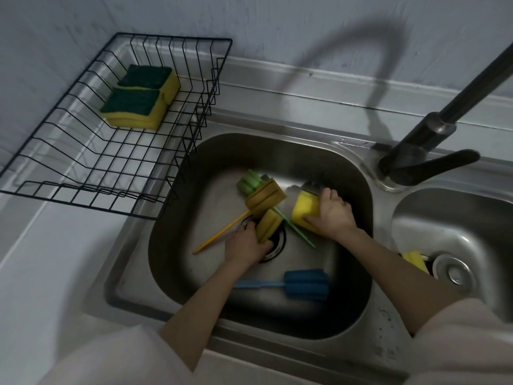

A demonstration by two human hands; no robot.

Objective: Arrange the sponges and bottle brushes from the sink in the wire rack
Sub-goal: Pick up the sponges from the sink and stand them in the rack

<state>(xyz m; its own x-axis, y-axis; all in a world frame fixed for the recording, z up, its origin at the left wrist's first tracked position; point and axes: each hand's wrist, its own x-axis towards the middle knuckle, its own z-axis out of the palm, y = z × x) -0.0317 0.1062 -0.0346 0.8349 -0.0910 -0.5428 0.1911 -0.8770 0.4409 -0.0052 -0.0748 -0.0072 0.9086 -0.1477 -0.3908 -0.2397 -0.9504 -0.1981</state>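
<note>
Both hands are down in the left sink basin [319, 162]. My left hand [245, 244] grips a dull yellow sponge [268, 225] over the drain. My right hand [333, 213] grips a bright yellow sponge [304, 211]. Another dull yellow sponge [265, 200] lies between them on a green bottle brush [249, 183], whose thin handle runs right under it. A yellow brush handle [219, 234] slants left of my left hand. A blue bottle brush [299, 284] lies near the basin's front. The black wire rack [91, 151] on the left counter holds two green-topped sponges [138, 104].
A black faucet [424, 143] stands between the basins, its spout reaching up to the right. The right basin [458, 226] holds one more yellow sponge [415, 259] beside its drain plug. A grey wall runs along the back. White counter lies left of the sink.
</note>
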